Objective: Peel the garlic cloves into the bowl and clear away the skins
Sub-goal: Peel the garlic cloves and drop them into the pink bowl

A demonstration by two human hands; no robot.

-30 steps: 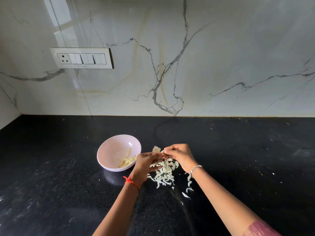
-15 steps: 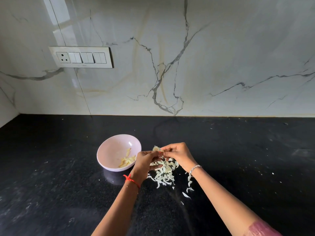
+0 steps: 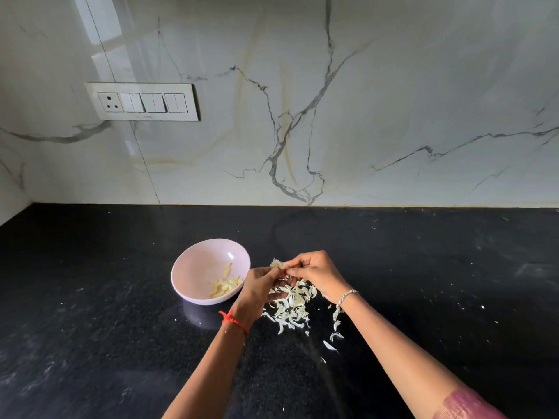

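Your left hand [image 3: 259,286] and your right hand [image 3: 314,273] meet fingertip to fingertip just above the black countertop [image 3: 90,297], to the right of the bowl [image 3: 193,267]. Between them you hold a garlic clove [image 3: 276,264]: its pale top shows above your fingers, and the rest is hidden behind them. Your left hand grips it from below with the fingers curled in, and your right hand pinches it from the right side with thumb and forefinger, the other fingers bent loosely behind. Whether the clove has skin left on it is too small to tell

The pale pink bowl stands upright on the counter, just beside your left hand, and a small heap of peeled cloves [image 3: 227,286] lies in its lower right part against the wall. The garlic skins [image 3: 292,303] lie in a loose pile on the counter right under your hands, with a few stray flakes trailing off toward you and to the right, near your right wrist

A red thread [image 3: 233,320] is tied around your left wrist and a silver bracelet [image 3: 346,297] sits on your right one; a pink sleeve [image 3: 465,403] shows at the lower right edge. Behind the counter rises a white marble backsplash [image 3: 393,101] with grey veins, and a switch panel [image 3: 142,101] with a socket is set in it at the upper left
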